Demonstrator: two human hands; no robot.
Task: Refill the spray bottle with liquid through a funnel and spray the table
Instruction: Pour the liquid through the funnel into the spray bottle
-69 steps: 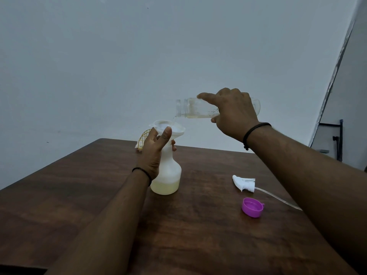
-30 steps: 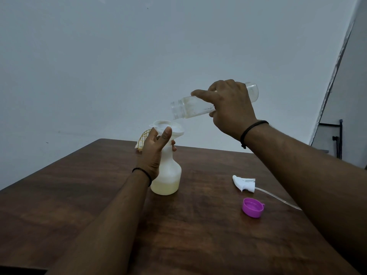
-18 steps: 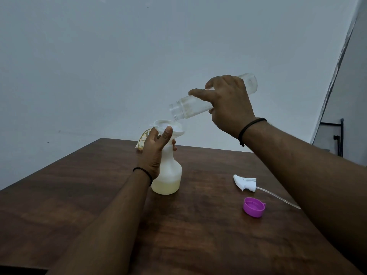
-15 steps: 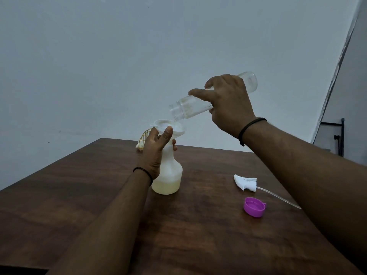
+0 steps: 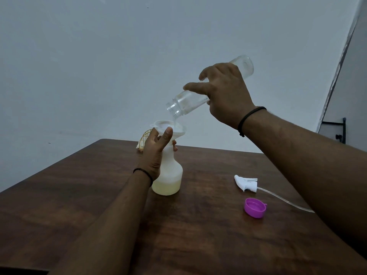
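Observation:
A white spray bottle (image 5: 170,175) stands on the brown wooden table (image 5: 198,235) with pale yellow liquid in its lower part. A white funnel (image 5: 174,129) sits in its neck. My left hand (image 5: 155,153) grips the bottle's neck just under the funnel. My right hand (image 5: 224,96) holds a clear bottle (image 5: 184,102) tipped steeply, mouth down over the funnel, and a thin stream runs from it into the funnel. The white spray head (image 5: 246,182) with its clear tube lies on the table to the right.
A purple cap (image 5: 255,207) lies open side up near the spray head. A small yellow wire object (image 5: 144,140) sits at the table's far edge, behind my left hand. A pale wall rises behind the table; a dark metal frame (image 5: 340,132) stands at far right.
My right hand has tilted the clear bottle from nearly level to steeply mouth-down, raising its base. The left hand and spray bottle have stayed put.

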